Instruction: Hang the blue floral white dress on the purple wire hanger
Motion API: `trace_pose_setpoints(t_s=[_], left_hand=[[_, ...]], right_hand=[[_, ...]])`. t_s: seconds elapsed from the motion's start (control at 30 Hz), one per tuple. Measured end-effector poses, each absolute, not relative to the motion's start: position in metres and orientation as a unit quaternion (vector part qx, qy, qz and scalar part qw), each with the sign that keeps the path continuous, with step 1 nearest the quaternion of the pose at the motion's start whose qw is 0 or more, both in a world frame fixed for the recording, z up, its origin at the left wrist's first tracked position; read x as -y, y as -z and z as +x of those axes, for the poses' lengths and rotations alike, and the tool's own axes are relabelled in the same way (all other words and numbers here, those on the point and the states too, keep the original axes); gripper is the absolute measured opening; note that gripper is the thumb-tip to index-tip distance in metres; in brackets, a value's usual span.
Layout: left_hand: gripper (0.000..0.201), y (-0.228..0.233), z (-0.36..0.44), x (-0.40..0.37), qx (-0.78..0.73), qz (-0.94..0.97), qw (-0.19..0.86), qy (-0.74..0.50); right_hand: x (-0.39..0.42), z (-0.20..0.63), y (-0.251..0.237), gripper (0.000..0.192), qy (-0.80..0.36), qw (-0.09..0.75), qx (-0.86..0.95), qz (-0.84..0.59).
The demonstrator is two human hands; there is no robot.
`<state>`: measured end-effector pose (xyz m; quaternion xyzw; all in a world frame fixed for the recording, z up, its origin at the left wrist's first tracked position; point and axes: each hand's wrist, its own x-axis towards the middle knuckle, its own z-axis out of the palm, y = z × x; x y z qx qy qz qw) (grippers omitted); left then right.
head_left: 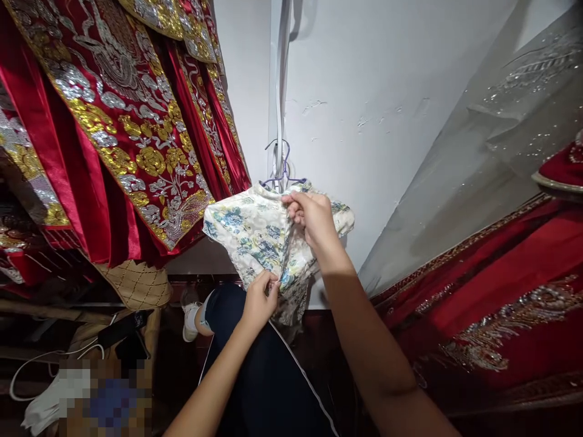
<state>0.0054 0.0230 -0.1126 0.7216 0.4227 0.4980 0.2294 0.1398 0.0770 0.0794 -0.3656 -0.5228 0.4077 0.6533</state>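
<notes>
Flowery shirt (259, 233) on the hanger (287, 156) already.
Right hand (314, 220) pinches its neck edge; left hand (260, 298) pinches cloth below. Fully closed? Can't tell.

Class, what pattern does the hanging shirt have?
The shirt has blue flowers with yellowish touches on cream, clearest in the head view.

So the floral top (248, 233) is on a thin purple hanger (286, 159), hook just above the top's collar; can't tell what it's hooked on. Down and left of the top there's a low wooden bench (153, 340) with some black stuff (130, 347) and a white cable (11, 383), part of it pixelated. Dark floor (184, 376) below the top, with a white sneaker (189, 323) on it.
</notes>
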Motion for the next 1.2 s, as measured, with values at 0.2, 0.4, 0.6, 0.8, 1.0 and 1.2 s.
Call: trace_pose_setpoints(t_s=[0.2,0.4,0.6,0.8,1.0,1.2], left_hand=[[0.048,0.004,-0.008,-0.052,-0.324,0.720,0.163,-0.591],[0.011,-0.075,-0.014,-0.073,-0.298,0.794,0.031,-0.530],[0.007,-0.062,-0.016,-0.071,-0.314,0.792,0.043,-0.522],[0.005,-0.061,-0.009,-0.071,-0.309,0.786,0.037,-0.535],[0.009,-0.053,-0.001,-0.068,-0.313,0.704,0.069,-0.633],[0.015,-0.056,-0.064,-0.100,-0.313,0.515,0.105,-0.791]], right_hand=[[-0.052,0.130,-0.065,0.019,-0.325,0.621,0.606,-0.376],[-0.051,0.132,-0.064,0.019,-0.297,0.621,0.616,-0.382],[-0.066,0.133,-0.034,0.025,-0.316,0.626,0.590,-0.401],[-0.074,0.135,-0.035,0.022,-0.325,0.638,0.600,-0.357],[-0.092,0.129,-0.010,0.026,-0.333,0.600,0.591,-0.424],[-0.073,0.139,0.013,0.024,-0.354,0.582,0.573,-0.455]])
